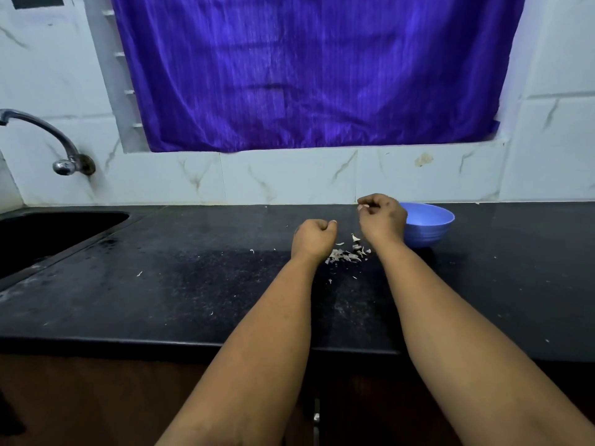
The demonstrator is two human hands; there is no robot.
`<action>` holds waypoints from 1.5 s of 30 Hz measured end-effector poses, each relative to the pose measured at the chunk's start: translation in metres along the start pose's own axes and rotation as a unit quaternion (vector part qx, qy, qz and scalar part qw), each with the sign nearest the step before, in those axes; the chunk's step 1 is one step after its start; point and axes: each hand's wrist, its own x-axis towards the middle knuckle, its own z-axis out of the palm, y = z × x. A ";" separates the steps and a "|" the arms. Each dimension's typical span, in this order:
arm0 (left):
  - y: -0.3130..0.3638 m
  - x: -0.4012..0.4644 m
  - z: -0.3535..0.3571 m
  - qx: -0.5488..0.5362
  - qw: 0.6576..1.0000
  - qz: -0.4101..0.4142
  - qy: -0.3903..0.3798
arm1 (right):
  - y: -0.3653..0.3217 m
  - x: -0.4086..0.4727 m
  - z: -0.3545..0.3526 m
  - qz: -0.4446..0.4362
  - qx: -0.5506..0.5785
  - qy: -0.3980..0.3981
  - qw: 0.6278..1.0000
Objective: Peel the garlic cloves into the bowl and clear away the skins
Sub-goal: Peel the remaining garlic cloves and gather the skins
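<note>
My right hand (382, 217) pinches one small pale bit, clove or skin I cannot tell, beside the one blue bowl (429, 225). My left hand (314, 238) is curled into a fist; whether it holds anything I cannot tell. One heap of skins (346, 255) lies between my wrists on the black counter (193, 284).

2 bare forearms, no sleeves, left hand (314, 238) and right hand (381, 217) ungloved

Dim, bluish light; curtain (309, 72) looks motion-blurred, straight lines bend at edges, weak glare on counter (193, 268).
</note>
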 end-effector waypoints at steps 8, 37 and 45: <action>-0.001 -0.002 0.006 -0.085 0.991 -0.007 -0.107 | 0.014 0.016 -0.028 -0.046 -0.108 0.038 0.992; -0.015 0.010 -0.016 -0.154 0.966 -0.174 0.115 | 0.028 -0.001 0.016 -0.097 -0.287 -0.285 0.909; -0.016 0.011 -0.011 -0.072 0.984 -0.150 0.065 | 0.029 0.002 0.010 -0.068 -0.142 -0.239 0.958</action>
